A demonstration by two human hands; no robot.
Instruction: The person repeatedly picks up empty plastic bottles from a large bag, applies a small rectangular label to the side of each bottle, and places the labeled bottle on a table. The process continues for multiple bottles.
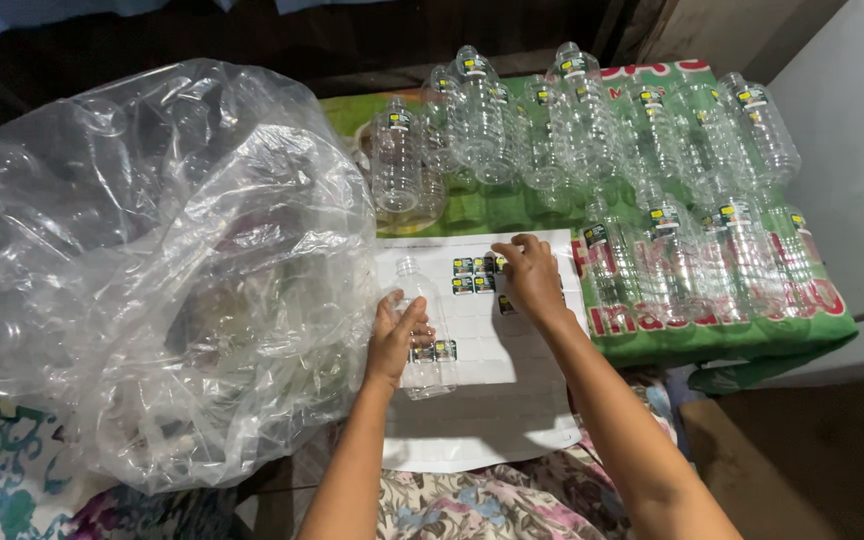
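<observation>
Gripping a clear bottle (422, 325), left hand (395, 335) beside bag edge (357, 330).

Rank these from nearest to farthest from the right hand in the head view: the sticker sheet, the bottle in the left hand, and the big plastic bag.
1. Sticker sheet: right under the right hand, fingers on it.
2. Clear bottle: just left, held by the left hand.
3. Big plastic bag: far left.
</observation>
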